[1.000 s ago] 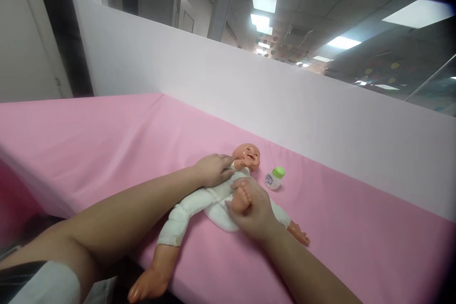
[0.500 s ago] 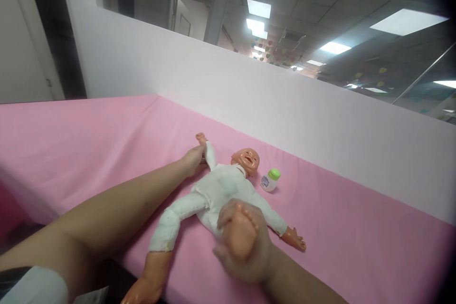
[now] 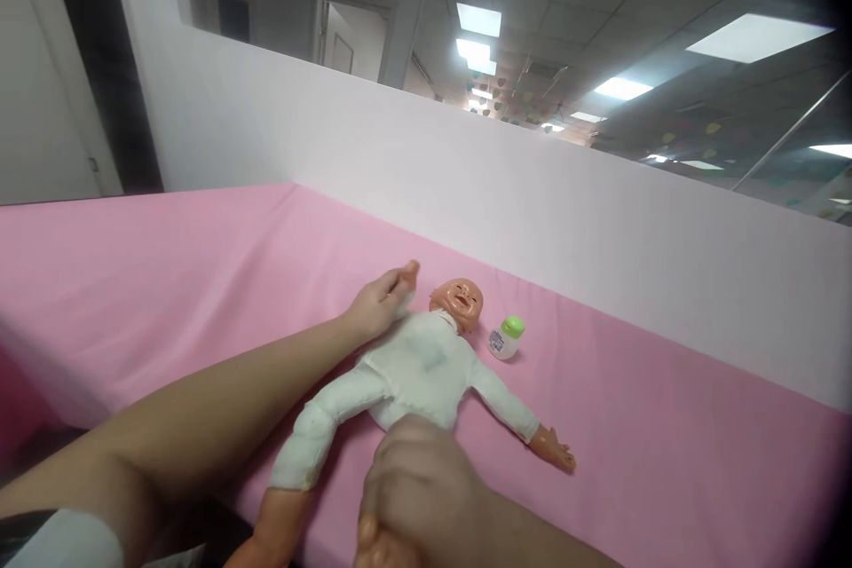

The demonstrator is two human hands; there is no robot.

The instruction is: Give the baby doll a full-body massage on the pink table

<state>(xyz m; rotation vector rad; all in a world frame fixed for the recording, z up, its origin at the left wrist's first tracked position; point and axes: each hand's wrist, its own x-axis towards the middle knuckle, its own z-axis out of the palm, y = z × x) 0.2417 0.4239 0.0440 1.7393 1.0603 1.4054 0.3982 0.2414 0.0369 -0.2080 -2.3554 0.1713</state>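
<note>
A baby doll with a white cloth body lies on its back on the pink cover, its smiling head towards the wall. My left hand is closed round the doll's raised arm, whose small hand sticks out above my fingers. Lower down, my right hand wraps round one of the doll's legs near the foot; toes show at the bottom edge of the view. The doll's other leg stretches to the lower left. Its other arm lies out to the right.
A small clear bottle with a green cap stands beside the doll's head. Behind the pink cover rises a white wall with glass above it. A door is at the far left.
My left hand has moved up and right with the doll's arm, nearer the head. My right hand has moved down and left with the doll's foot, which now points downward.
</note>
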